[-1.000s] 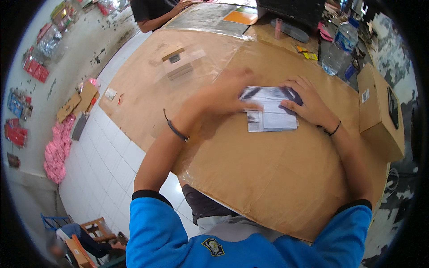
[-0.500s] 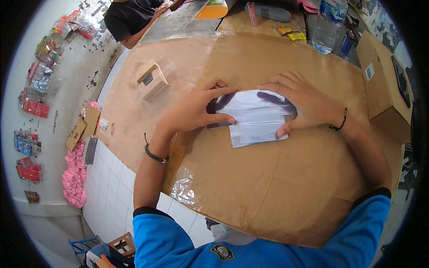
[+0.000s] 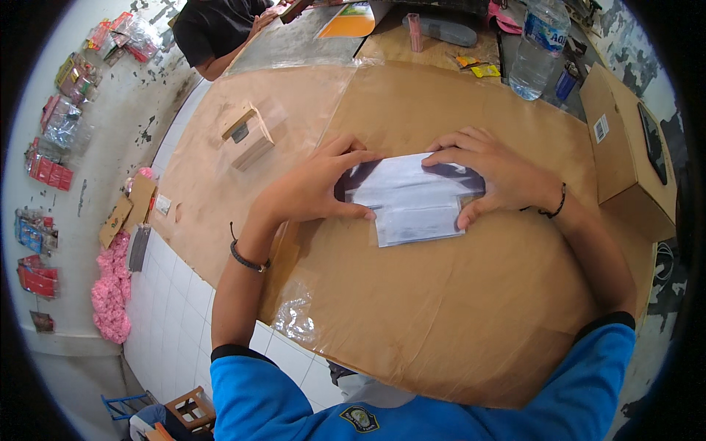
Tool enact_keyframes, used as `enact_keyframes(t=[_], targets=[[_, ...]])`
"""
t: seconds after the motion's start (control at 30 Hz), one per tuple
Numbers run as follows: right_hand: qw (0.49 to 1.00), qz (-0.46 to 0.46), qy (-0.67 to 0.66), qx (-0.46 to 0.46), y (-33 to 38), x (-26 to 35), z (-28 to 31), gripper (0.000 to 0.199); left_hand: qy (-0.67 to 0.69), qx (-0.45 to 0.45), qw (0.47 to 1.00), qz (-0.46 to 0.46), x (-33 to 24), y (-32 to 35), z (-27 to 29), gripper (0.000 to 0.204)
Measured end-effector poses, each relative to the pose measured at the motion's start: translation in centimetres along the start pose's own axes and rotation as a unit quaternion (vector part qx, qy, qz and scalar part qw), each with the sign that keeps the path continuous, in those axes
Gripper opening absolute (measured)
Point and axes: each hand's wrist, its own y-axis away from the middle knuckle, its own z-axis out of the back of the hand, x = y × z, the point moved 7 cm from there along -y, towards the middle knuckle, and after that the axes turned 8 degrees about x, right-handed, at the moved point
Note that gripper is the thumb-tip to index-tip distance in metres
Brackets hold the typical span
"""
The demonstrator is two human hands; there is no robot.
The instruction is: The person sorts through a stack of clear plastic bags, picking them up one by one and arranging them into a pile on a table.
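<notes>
A small stack of white, thin sheets (image 3: pixel 412 192), paper or clear-sleeved, lies flat on the brown-covered table in front of me. Its lower part is narrower than its upper part. My left hand (image 3: pixel 327 180) curves round the left end, thumb at the lower edge and fingers at the upper corner. Round the right end curls my right hand (image 3: pixel 507 173), its thumb on the lower right edge and its fingers over the top. Hand shadows darken both ends of the stack. What the sheets are exactly cannot be made out.
A wooden box-like piece (image 3: pixel 248 140) stands left on the table (image 3: pixel 412 309). At the right are a cardboard box (image 3: pixel 625 147) and a water bottle (image 3: pixel 539 55). Yellow packets (image 3: pixel 485 71) lie at the back. Across the far left corner sits another person (image 3: pixel 220 37).
My left thumb and fingers have shifted slightly left and outward along the stack's left end. My right hand keeps its place at the other end. The whole view has shifted a little.
</notes>
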Motion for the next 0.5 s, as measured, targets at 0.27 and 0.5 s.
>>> enact_keyframes(t=[0.27,0.5], targets=[[0.997,-0.018,-0.071,0.004,0.2,-1.5,0.2,0.071,0.024,-0.045,0.999,-0.013,0.7,0.6,0.6,0.060],[0.991,-0.030,-0.119,-0.055,0.3,-2.9,0.1,0.049,0.062,-0.069,0.994,-0.050,1.3,0.6,1.2,0.045]])
